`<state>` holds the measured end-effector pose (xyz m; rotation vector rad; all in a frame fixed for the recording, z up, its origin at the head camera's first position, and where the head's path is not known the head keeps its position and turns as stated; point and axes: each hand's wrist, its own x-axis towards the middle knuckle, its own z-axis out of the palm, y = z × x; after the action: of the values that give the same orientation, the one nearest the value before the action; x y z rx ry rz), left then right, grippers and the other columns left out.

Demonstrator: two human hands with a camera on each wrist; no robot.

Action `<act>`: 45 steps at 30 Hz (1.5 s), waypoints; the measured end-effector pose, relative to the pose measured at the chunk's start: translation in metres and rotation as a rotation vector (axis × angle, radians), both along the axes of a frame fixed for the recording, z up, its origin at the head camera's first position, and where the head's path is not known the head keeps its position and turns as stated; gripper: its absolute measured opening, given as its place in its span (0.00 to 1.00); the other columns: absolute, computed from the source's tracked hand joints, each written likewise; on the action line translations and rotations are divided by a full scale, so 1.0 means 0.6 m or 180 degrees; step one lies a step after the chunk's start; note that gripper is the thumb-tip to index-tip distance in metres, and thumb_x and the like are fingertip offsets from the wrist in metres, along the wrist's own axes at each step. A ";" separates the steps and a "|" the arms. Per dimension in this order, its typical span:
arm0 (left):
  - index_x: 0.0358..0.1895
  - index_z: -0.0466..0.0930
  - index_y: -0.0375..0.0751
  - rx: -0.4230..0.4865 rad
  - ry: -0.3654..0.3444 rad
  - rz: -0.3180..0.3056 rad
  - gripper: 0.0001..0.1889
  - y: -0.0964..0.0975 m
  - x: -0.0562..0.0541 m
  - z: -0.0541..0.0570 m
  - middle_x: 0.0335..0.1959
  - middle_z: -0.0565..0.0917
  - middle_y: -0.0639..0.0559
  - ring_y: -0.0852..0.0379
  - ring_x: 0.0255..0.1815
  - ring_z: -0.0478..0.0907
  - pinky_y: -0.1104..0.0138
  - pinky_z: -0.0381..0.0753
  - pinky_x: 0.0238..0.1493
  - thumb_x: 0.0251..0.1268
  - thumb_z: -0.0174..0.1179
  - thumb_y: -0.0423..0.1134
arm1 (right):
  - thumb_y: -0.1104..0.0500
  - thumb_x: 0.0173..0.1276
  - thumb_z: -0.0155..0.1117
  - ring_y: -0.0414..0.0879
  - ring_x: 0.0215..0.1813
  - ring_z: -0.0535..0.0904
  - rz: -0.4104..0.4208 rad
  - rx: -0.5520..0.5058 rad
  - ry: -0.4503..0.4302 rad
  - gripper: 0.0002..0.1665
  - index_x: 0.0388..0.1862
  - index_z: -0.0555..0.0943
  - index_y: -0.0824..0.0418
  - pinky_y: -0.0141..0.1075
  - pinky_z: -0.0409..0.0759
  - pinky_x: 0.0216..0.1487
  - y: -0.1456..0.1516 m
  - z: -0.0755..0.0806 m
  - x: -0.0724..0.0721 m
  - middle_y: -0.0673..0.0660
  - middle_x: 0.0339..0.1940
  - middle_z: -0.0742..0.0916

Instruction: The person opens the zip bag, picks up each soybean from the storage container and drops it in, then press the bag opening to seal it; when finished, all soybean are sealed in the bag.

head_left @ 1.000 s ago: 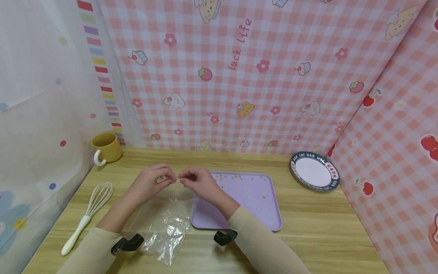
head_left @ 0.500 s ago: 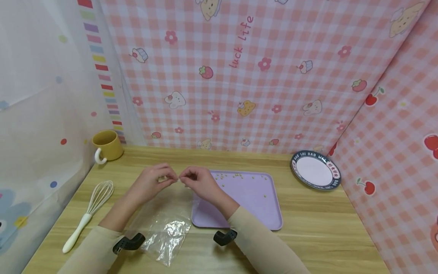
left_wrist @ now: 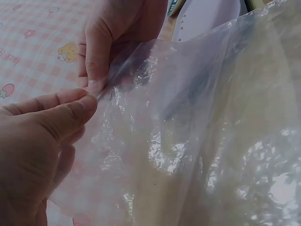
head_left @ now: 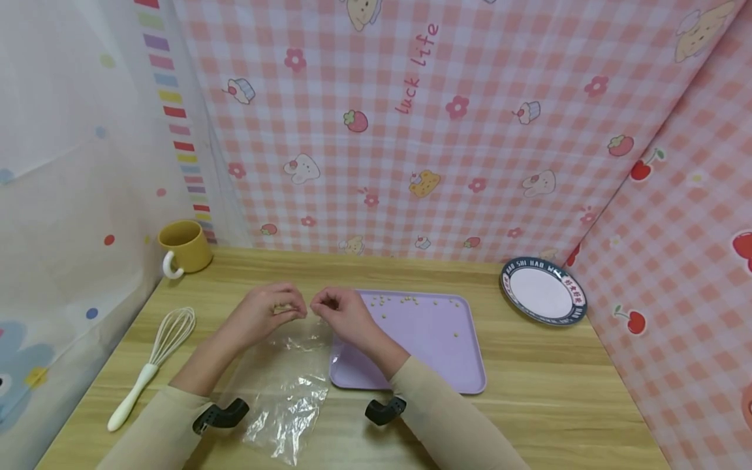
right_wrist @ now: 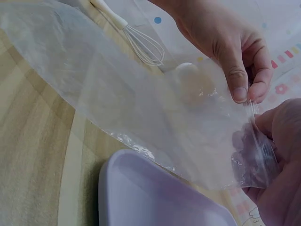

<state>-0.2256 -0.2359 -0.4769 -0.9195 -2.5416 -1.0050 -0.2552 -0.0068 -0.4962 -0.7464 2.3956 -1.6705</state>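
Observation:
A clear plastic zip bag (head_left: 288, 398) hangs from both hands, its lower part over the table left of the tray. My left hand (head_left: 264, 314) pinches the bag's top edge between thumb and fingers. Just to its right, my right hand (head_left: 348, 318) pinches the same edge, the fingertips a small gap apart. In the right wrist view, ridged zip lines run along the mouth near the right thumb. I see nothing inside the bag (left_wrist: 155, 136). Behind the right hand lies a lilac tray (head_left: 429, 352) with several small round yellowish beans (head_left: 409, 299), mostly along its far edge.
A yellow mug (head_left: 187, 248) with a white handle stands at the back left. In front of it lies a white whisk (head_left: 149, 369). A dark-rimmed plate (head_left: 540, 294) leans near the right wall. Patterned cloth walls (head_left: 376, 163) close off the back and sides.
The fingertips of the two hands have drawn slightly apart along the bag's edge. The bag's lower end has shifted a little. The tray and other things stay put while the view tilts slightly.

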 end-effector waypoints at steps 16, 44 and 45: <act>0.40 0.91 0.51 -0.0043 0.0032 0.0099 0.12 0.002 0.003 -0.002 0.50 0.90 0.56 0.50 0.53 0.88 0.52 0.90 0.57 0.61 0.80 0.28 | 0.65 0.79 0.70 0.37 0.33 0.78 -0.0331 -0.0097 -0.0081 0.04 0.42 0.90 0.63 0.29 0.78 0.35 0.004 0.002 0.003 0.48 0.32 0.87; 0.37 0.91 0.53 -0.0233 0.0650 0.0210 0.10 0.011 0.001 0.003 0.70 0.81 0.40 0.32 0.74 0.73 0.33 0.68 0.75 0.60 0.82 0.33 | 0.67 0.77 0.72 0.37 0.32 0.80 -0.0754 -0.0503 -0.0200 0.03 0.43 0.90 0.67 0.27 0.80 0.35 0.008 -0.006 0.019 0.51 0.34 0.89; 0.37 0.91 0.52 -0.0243 0.0656 0.0223 0.09 0.011 0.001 0.003 0.72 0.80 0.39 0.32 0.75 0.72 0.32 0.66 0.76 0.61 0.81 0.35 | 0.68 0.76 0.72 0.37 0.33 0.80 -0.0771 -0.0510 -0.0187 0.03 0.43 0.90 0.68 0.27 0.80 0.37 0.009 -0.007 0.020 0.52 0.34 0.89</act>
<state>-0.2253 -0.2294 -0.4748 -0.8971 -2.4347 -0.7558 -0.2434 -0.0016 -0.5003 -0.4326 2.4142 -1.9647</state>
